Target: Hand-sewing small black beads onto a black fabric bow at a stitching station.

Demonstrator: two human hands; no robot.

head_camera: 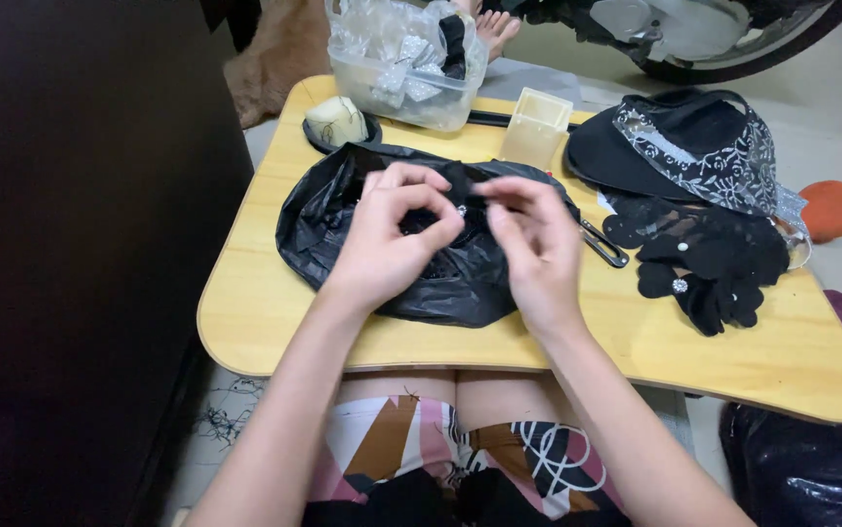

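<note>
A pale wooden surface (265, 322) sits across the lap. On it: a crumpled black plastic bag (343, 229) at centre, a clear tub (406, 93) and small cream box (535, 127) at the back, black lace pieces (709, 259) on the right, a black tool (604, 244) between.

Crumpled black plastic bag (343, 244) at table centre; clear plastic tub (397, 93) wrapped in clear bag at far edge.

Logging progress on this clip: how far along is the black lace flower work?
Done: a pile of finished black lace flowers lies at the right of the wooden lap table. In hand: left hand and right hand pinch a small black piece above the black plastic bag. What's left can't be seen inside it.
</note>
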